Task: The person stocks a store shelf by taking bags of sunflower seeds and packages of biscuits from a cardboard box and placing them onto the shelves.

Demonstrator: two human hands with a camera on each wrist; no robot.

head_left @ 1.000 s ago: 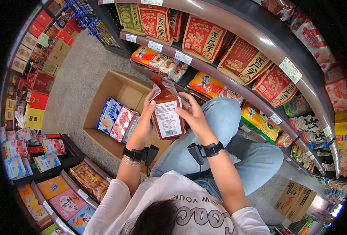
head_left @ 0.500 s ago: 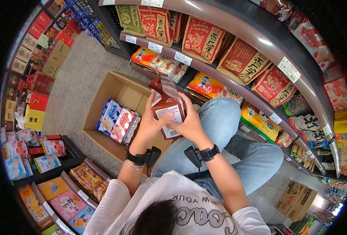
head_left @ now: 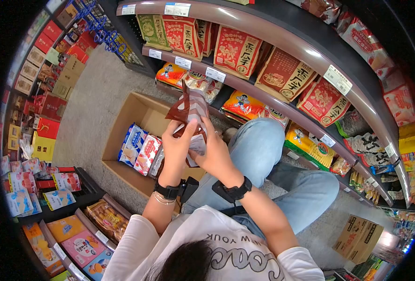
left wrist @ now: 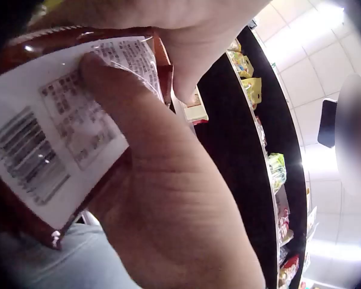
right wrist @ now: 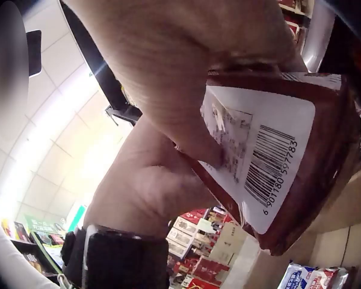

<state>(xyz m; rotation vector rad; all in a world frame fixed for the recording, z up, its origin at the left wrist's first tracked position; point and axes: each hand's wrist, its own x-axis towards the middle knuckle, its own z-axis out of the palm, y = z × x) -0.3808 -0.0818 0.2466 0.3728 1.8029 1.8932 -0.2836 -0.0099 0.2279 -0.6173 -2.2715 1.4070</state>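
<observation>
Between both hands is a shiny brown-red plastic snack bag [head_left: 193, 108] with a white printed label, above the carton's right part. My left hand [head_left: 175, 149] grips its left side, and the thumb [left wrist: 117, 84] lies over the label in the left wrist view. On the other side my right hand [head_left: 213, 153] grips the bag, its thumb across the label [right wrist: 277, 162] beside the barcode in the right wrist view. The bag's loose upper film stands creased and bent over. Much of its lower part is hidden behind the hands.
An open cardboard box [head_left: 115, 129] stands on the floor, holding a blue pack [head_left: 133, 144] and a red-white pack [head_left: 147, 155]. Shelves with red seed bags [head_left: 237, 50] curve along the right. Bent knees [head_left: 263, 145] lie close by the hands; another carton [head_left: 357, 239] sits lower right.
The bag has turned and tipped, so its label, earlier facing up, is now mostly covered. Both hands have come closer together and shifted slightly left. The packs in the box have not moved.
</observation>
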